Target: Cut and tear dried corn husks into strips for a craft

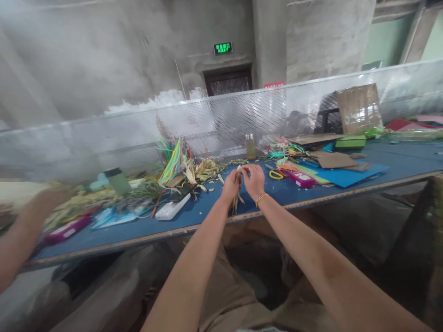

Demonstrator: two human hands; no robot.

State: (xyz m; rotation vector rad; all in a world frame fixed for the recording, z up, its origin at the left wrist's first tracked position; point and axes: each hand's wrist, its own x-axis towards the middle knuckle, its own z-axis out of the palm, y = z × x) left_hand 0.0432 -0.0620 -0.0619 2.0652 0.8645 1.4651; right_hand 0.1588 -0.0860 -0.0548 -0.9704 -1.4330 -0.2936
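Observation:
Close together above the blue tabletop, my two hands work at a dried corn husk [236, 204]. My left hand [230, 186] is closed around it, and pale strips hang down below the fingers. At the top of the piece, my right hand [254, 180] pinches with its fingertips, beside the left fingers; a gold bracelet circles that wrist. The part between the fingertips is mostly hidden. To the left lies a heap of loose husks [207, 169], with small scraps around it. Yellow-handled scissors [276, 175] rest just right of my right hand.
A blue table [214, 205] runs across, backed by a perforated metal screen [221, 124]. Left are a white tool [173, 207], coloured stems [173, 159] and a green-grey cup [117, 180]. Right are a purple box [302, 179], a glass bottle [249, 147] and blue sheets [356, 175]. Another person's arm [31, 226] reaches in far left.

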